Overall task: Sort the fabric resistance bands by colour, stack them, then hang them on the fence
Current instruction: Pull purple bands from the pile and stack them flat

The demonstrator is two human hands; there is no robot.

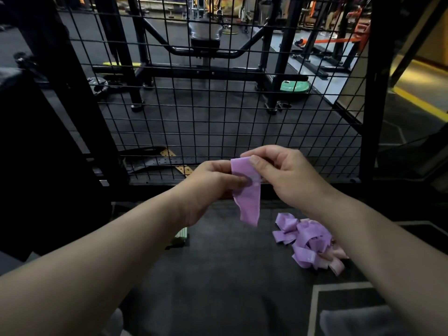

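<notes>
One lilac fabric resistance band, a flat woven strip with a matte, finely ribbed face, hangs upright between the two hands in front of the black wire-mesh fence. The right grip, a bare hand, pinches the band's top edge between thumb and curled forefinger. The left grip, also bare, has its fingers curled behind the strip and its thumb pressed on the front face about a third of the way down. Below the left thumb the band drops loose, its lower end free in the air above the floor.

On the dark, faintly pebbled rubber floor, just under the right forearm, lies one tangled heap of lilac fabric bands, looped and folded over each other. There are too many overlaps to count them. A few pale pink fabric bands show at the heap's near right side, touching the lilac ones. Near the left wrist, one small flat stack of mint-green fabric bands lies on the floor, partly hidden by the forearm, so its number cannot be told.

The fence is a grid of thin square-meshed wire in a black frame. Behind it lie one tan-lined perforated leather belt and one round green weight plate.
</notes>
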